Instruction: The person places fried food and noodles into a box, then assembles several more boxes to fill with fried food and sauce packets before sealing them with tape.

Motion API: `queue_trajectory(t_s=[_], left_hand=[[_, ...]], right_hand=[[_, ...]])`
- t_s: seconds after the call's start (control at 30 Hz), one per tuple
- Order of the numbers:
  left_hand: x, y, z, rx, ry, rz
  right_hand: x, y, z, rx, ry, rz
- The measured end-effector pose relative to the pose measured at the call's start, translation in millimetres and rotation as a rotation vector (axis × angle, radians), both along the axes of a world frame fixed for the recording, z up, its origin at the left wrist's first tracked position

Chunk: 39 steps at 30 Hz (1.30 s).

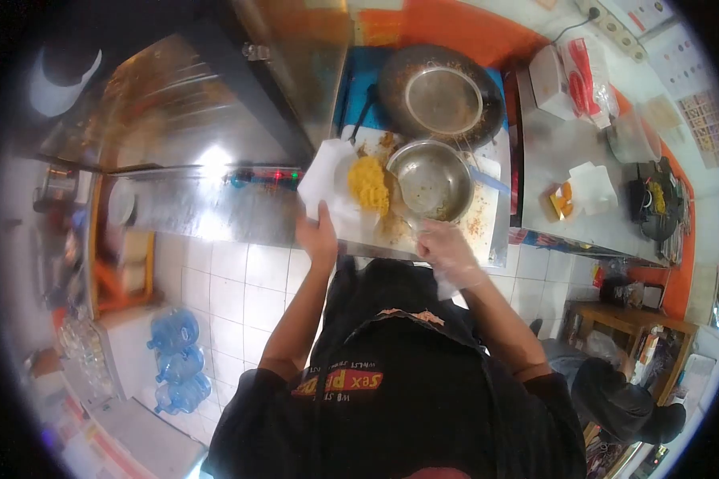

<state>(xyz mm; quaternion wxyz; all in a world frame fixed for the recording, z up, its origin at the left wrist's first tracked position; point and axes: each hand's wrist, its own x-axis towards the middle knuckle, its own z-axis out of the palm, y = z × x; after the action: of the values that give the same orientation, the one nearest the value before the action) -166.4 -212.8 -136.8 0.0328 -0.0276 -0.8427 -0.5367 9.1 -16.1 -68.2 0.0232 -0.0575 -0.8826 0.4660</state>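
Observation:
My left hand grips the near edge of a white paper food wrapper, thumb on top and the other fingers partly hidden. A mound of yellow noodles lies at the wrapper's right side. My right hand, in a clear plastic glove, is closed just below a steel bowl. A thin utensil may run from its fingers toward the noodles, but I cannot make out what it is. Some liquid or residue shows in the bowl. A blue handle sticks out at the bowl's right.
A large dark wok stands behind the bowl, with a black-handled utensil to its left. On the right counter sits an open paper box with food. Blue water jugs stand on the left floor. Another person's leg shows at lower right.

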Motion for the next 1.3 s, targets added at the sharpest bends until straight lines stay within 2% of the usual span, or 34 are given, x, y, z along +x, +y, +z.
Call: queue_trajectory(t_s=[0.03,0.1,0.13,0.2,0.3,0.43,0.5,0.53,0.6,0.63,0.67,0.73,0.77,0.9,0.97,1.0,1.03,1.07,1.1,1.13,1.17,1.2,1.27,1.3], left_hand=[[0,0,4,0.002,-0.001,0.0],[1,-3,8,-0.119,-0.058,-0.034],[1,-3,7,-0.119,-0.059,-0.04],[1,-4,2,-0.125,-0.039,-0.054],[-2,-10,0,-0.253,-0.126,-0.079],[-2,-10,-4,-0.164,0.002,-0.111],[-1,-8,4,-0.004,0.097,-0.132],[-2,-9,1,-0.003,0.097,-0.133],[-3,-11,-4,0.056,0.008,-0.111],[-3,-10,-3,0.059,0.009,-0.115],[-3,-10,-3,0.128,-0.013,-0.128],[-2,-13,-4,0.196,-0.037,-0.143],[-3,-16,-7,0.158,-0.016,-0.168],[7,-14,12,0.165,-0.017,-0.165],[10,-18,11,0.106,0.055,-0.196],[11,-21,11,0.048,0.128,-0.224],[12,-27,6,0.045,0.128,-0.229],[12,-36,-1,-0.134,0.269,-0.273],[13,-40,3,-0.313,0.41,-0.316],[16,-44,6,-0.316,0.41,-0.319],[20,-49,10,-0.181,0.292,-0.371],[22,-53,15,-0.047,0.173,-0.42],[25,-63,12,-0.074,0.208,-0.506],[26,-66,11,-0.097,0.242,-0.594]], right_hand=[[-8,-9,-18,0.002,-0.001,0.0],[-26,-32,-34,0.448,0.232,-0.279],[-26,-37,-31,0.449,0.23,-0.285],[-23,-45,-19,0.453,-0.063,-0.28],[-17,-44,-9,0.452,0.063,-0.293],[-8,-31,-17,0.458,0.012,-0.277],[0,-28,-39,0.153,0.294,-0.454],[0,-27,-20,0.154,0.294,-0.455],[8,-20,18,-0.407,-0.164,-0.595],[12,-13,9,-0.529,-0.275,-0.719],[15,-9,13,-0.527,-0.273,-0.722],[24,-4,22,-0.279,-0.263,-0.735],[44,10,-26,0.178,-0.075,-0.529],[42,18,-13,0.36,-0.266,-0.446],[34,16,-8,0.276,-0.107,-0.408],[26,13,1,0.271,-0.108,-0.412],[16,9,13,-0.164,-0.228,-0.688],[11,7,18,-0.611,-0.341,-0.944],[13,5,16,-0.615,-0.342,-0.947],[18,4,14,-0.092,-0.227,-0.946],[22,0,12,0.426,-0.104,-0.901],[22,-5,17,0.423,-0.105,-0.901],[16,-20,44,0.437,0.312,-0.953],[14,-28,62,0.359,0.307,-0.886]])
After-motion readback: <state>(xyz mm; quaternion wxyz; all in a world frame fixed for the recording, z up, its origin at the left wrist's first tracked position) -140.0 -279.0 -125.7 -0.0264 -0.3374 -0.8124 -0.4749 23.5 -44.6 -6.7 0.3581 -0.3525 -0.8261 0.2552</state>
